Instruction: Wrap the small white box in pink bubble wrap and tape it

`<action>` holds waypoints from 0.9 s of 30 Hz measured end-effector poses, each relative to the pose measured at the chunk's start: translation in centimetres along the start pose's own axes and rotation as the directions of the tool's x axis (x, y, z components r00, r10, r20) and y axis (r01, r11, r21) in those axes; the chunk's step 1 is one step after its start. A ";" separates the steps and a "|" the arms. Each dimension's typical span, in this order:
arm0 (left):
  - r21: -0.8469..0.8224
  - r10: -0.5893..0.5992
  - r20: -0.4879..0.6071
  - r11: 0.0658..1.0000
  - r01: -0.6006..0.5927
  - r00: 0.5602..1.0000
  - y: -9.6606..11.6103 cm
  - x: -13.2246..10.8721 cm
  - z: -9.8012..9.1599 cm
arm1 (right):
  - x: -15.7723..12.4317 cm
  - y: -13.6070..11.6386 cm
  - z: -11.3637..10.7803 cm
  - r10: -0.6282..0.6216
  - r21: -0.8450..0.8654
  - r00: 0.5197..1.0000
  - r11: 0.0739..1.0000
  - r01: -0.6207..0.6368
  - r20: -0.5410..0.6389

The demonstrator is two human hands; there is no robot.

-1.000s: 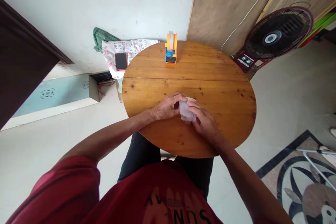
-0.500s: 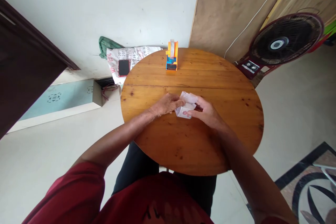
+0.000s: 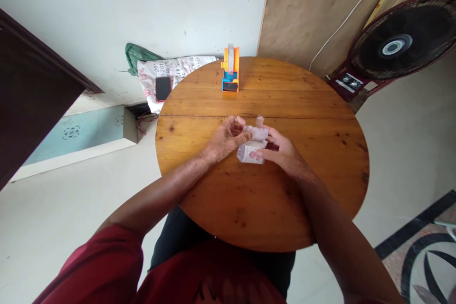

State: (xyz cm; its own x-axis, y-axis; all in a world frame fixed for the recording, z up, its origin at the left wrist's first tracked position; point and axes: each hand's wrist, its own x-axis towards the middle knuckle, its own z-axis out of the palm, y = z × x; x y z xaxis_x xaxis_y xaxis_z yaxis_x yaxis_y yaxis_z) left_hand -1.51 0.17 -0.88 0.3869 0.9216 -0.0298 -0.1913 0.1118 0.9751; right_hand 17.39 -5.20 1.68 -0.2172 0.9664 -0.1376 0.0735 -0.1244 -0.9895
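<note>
**Both hands on a small bubble-wrapped bundle, mid-table**

The left hand [image 3: 224, 140] and right hand [image 3: 283, 152] meet over the round table [image 3: 285, 209]. The bubble-wrapped bundle [image 3: 252, 152] sits between the two sets of fingertips, low over the wood; whether it rests on it I cannot tell. A pink-red patch shows through the wrap on the side facing the wearer.

- Left thumb and forefinger are closed in a pinch on the upper fold of wrap. The other left fingers are curled loosely behind.
- The right thumb is pressed flat on the bundle's near face. The right fingers cup the far side, mostly hidden.
- A loose tab of wrap stands up just beyond the fingertips.

Judgement: this reads as working the wrap around the contents. It goes best if the right thumb pins the bundle while the left pinch keeps the fold taut, so the layers don't slacken and the tab doesn't spring free.

Well beyond the fingers, at the table's far edge, stands an orange tape dispenser [image 3: 231, 70]. Past it lie a printed sack [image 3: 178, 69] and a phone [image 3: 163, 88].
</note>
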 end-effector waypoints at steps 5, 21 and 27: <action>0.038 0.087 -0.019 0.996 -0.087 0.996 -0.2 -0.2 0.0 | 0.0 -0.2 0.1 0.016 0.003 1.000 1.000 -0.016 0.000; 0.078 -0.111 -0.055 0.990 0.115 0.992 0.6 0.4 -0.1 | -0.5 -1.2 0.6 0.064 -0.022 0.998 0.998 -0.064 -0.009; -0.003 -0.101 -0.076 0.995 0.101 0.992 0.3 0.6 0.2 | -0.6 -1.6 1.0 0.066 0.003 0.998 0.998 -0.066 0.002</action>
State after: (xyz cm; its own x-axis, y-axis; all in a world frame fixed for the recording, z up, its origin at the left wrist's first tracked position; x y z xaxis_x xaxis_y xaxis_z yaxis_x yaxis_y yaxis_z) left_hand -1.19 0.68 -0.59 0.3348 0.9311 -0.1450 -0.1539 0.2058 0.9664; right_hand 16.41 -5.81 3.34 -0.2137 0.9557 -0.2025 0.0845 -0.1885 -0.9784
